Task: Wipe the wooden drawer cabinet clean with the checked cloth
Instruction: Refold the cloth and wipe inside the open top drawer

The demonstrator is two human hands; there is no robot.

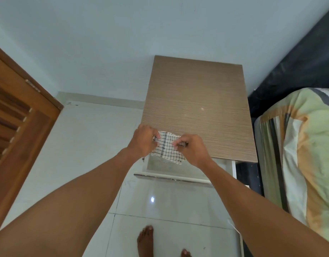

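Note:
The wooden drawer cabinet [197,101] stands against the pale wall, seen from above, its light-brown grained top bare. A white cloth with a dark check pattern [167,149] hangs over the cabinet's front left corner. My left hand [143,140] pinches the cloth's left edge. My right hand [192,150] pinches its right edge, so the cloth is held between both hands. Below the top, a drawer front with a pale edge [171,176] sticks out toward me.
A brown wooden door [17,127] stands at the left. A bed with a green, orange and striped cover [304,154] and a dark headboard [293,62] lies right of the cabinet. The floor is glossy white tile [160,201]; my bare feet [146,240] show below.

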